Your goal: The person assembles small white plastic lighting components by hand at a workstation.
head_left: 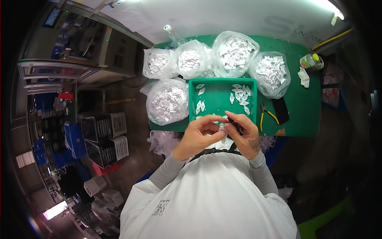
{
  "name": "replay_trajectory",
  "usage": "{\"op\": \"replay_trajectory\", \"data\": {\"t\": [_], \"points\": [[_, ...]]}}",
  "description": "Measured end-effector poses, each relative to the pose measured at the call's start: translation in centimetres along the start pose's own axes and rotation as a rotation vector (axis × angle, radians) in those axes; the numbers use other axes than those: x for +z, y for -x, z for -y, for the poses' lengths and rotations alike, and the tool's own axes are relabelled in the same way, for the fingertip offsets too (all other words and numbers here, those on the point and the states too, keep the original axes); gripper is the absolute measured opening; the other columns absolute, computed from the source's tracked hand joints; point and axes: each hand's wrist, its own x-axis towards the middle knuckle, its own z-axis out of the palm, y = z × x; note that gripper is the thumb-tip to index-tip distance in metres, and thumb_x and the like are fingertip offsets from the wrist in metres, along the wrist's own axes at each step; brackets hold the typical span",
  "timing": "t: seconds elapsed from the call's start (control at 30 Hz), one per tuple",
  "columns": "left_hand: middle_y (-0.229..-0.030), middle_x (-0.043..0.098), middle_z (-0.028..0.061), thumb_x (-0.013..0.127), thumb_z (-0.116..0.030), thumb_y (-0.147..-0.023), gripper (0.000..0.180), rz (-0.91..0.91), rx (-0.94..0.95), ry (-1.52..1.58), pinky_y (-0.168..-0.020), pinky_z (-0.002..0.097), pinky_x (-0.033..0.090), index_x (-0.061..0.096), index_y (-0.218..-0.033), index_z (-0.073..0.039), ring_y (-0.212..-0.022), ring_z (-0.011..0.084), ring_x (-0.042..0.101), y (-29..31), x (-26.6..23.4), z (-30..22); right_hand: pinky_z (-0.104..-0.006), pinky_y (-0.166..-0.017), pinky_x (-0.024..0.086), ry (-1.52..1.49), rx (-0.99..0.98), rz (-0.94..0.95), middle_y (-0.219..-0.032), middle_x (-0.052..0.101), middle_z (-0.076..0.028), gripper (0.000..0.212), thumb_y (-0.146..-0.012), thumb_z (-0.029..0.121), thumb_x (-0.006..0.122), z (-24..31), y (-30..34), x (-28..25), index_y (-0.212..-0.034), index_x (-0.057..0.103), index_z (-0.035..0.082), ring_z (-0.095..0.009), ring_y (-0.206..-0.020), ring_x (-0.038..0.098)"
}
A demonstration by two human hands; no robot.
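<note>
Close to my body, at the near side of a green tray [191, 99], my two hands meet. My left hand [201, 134] is closed, pinching a small white plastic piece [223, 128] between thumb and fingers. A slim black tool [235, 124] lies in the closed fingers of my right hand [247, 135], its tip close to the white piece; its exact kind is hidden. Small flat white diamond-shaped parts [243, 95] lie in the tray, several in a cluster at the right and a few at the left. My hands cover part of the tray's near edge.
Clear plastic bags of small white parts [233, 53] line the back and left of the green table [298, 91]. Yellow-handled pliers [267, 117] and a black flat object [281, 111] lie right of the tray. A yellow-capped container [309, 61] and clear bottle [175, 36] stand farther back.
</note>
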Motion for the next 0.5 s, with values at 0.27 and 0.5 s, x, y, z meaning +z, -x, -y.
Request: {"op": "replay_trajectory", "data": {"t": [0.27,0.5], "points": [[-0.099,0.070,0.0065,0.069,-0.008,-0.096,0.023,-0.093,0.025,0.148,-0.078,0.0271,0.058,0.062,-0.116,-0.001,-0.087,0.0126,0.071,-1.2,-1.1,1.1,-0.0197,-0.061,0.040,0.059,0.012,0.062,-0.105,0.069,-0.002,0.045,-0.090,0.007,0.077,0.3,-0.8,-0.3,-0.133,0.066,0.008,-0.004,-0.080,0.057],[-0.103,0.067,0.0063,0.069,-0.010,-0.097,0.019,-0.072,-0.002,0.165,-0.080,0.0269,0.059,0.061,-0.110,0.000,-0.090,0.0133,0.070,-2.1,-2.3,2.0,-0.0193,-0.066,0.046,0.006,0.109,0.076,-0.104,0.072,-0.002,0.043,-0.090,0.006,0.078,-2.0,-2.1,0.1,-0.131,0.067,0.009,-0.006,-0.082,0.062]]}}
